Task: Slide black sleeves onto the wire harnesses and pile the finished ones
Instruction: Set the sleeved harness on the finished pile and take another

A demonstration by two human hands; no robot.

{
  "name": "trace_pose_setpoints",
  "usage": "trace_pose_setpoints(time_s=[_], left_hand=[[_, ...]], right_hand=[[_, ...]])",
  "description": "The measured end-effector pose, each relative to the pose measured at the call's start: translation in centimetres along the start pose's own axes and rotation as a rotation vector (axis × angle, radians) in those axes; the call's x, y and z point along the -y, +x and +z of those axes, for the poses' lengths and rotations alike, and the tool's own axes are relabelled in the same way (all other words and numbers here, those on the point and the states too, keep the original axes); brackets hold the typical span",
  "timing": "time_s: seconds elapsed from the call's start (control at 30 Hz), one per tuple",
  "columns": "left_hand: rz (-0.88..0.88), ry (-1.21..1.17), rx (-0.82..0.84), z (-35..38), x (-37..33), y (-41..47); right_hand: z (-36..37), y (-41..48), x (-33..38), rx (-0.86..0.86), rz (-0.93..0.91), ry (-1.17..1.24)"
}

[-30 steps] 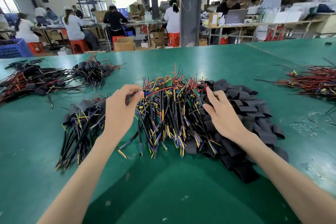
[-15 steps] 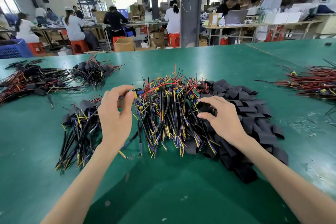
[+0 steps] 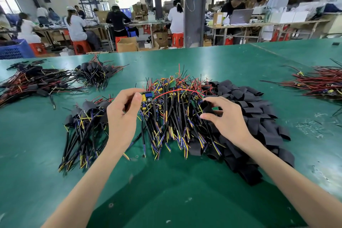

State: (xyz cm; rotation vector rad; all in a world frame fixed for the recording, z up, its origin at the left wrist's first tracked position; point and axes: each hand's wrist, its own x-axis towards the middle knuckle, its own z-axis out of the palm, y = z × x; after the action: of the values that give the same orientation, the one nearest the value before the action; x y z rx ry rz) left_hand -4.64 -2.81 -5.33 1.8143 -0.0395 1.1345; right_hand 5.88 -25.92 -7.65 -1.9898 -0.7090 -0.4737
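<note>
A heap of bare wire harnesses (image 3: pixel 172 114) with small green boards lies in the middle of the green table (image 3: pixel 166 181). My left hand (image 3: pixel 122 118) pinches one harness (image 3: pixel 147 96) by its green board, lifted at the heap's left edge, its red wire trailing right. Right of the heap lies a spread of flat black sleeves (image 3: pixel 255 116). My right hand (image 3: pixel 227 118) hovers over the border of heap and sleeves and pinches one black sleeve (image 3: pixel 204 106) between thumb and fingers. A pile of sleeved harnesses (image 3: pixel 83 127) lies to the left.
More sleeved harnesses lie at the far left (image 3: pixel 37 81) and back left (image 3: pixel 98 72). A bundle of red wires (image 3: pixel 322 83) sits at the right edge. People work at benches beyond the table's far edge. A pillar (image 3: pixel 194 5) stands behind.
My left hand drew one harness up and left out of the heap. My right hand moved from lying on the sleeves to curling its fingers round one sleeve.
</note>
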Motion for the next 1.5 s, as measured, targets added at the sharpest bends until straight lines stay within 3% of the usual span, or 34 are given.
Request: trace_pose_setpoints(time_s=[0.3, 1.0, 1.13, 1.3, 1.5], left_hand=[[-0.047, 0.007, 0.043, 0.3, 0.5, -0.1], [-0.019, -0.001, 0.125, 0.2, -0.2, -0.4], [-0.043, 0.046, 0.152, 0.4, -0.4, -0.5], [-0.067, 0.088, 0.235, 1.2, -1.2, -1.2], [-0.089, 0.086, 0.342, 2.6, -1.9, -2.6]], right_hand=[[0.1, -0.1, 0.3, 0.026, 0.078, 0.180], [-0.3, -0.1, 0.3, -0.029, 0.111, 0.243], [-0.3, -0.3, 0.5, -0.016, -0.028, 0.135], [0.3, -0.6, 0.7, -0.016, -0.387, -0.230], [1.3, -1.3, 1.9, 0.010, -0.567, -0.321]])
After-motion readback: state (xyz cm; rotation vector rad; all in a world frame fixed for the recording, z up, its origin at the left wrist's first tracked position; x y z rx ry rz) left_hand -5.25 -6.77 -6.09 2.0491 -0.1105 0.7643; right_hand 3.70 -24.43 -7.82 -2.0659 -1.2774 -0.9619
